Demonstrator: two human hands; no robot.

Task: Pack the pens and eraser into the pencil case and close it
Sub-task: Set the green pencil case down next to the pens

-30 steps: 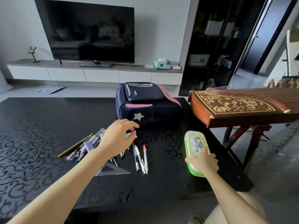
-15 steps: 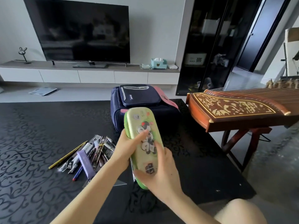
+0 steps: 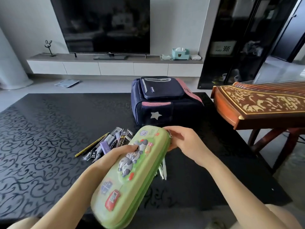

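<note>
Case: the green hard-shell pencil case with raised cartoon figures (image 3: 132, 171) is held above the black scroll-patterned table (image 3: 49, 138), lid side up, its length slanting away from the person; the seam along the visible side looks zipped.
Left hand: the left hand (image 3: 112, 156) grips the pencil case at its near-left long edge, fingers curled over the lid; it carries the weight.
Right hand: the right hand (image 3: 183, 142) is at the far end of the case; thumb and forefinger are pinched close on what looks like the small metal zip pull (image 3: 170, 136); the other fingers are loosely curled.
Pens: a loose heap of packaged pens and a purple piece (image 3: 112, 142) lies on the table just left of the case, a yellow-and-black pencil (image 3: 92, 144) at its edge; a few white pens (image 3: 162, 171) show below the case's right side, partly hidden by it.
Eraser: I cannot tell which item it is; it may be under the case or in the heap.
Done: the case is in hand and, by my reading, about to be unzipped; nothing seems packed.
Left to do: open the case; gather pens and eraser into it; zip it closed; so the task looks to be at its very start.
Around: a navy backpack with pink trim and a silver star (image 3: 165, 103) stands behind; a carved wooden zither (image 3: 264, 103) is at the right.
</note>
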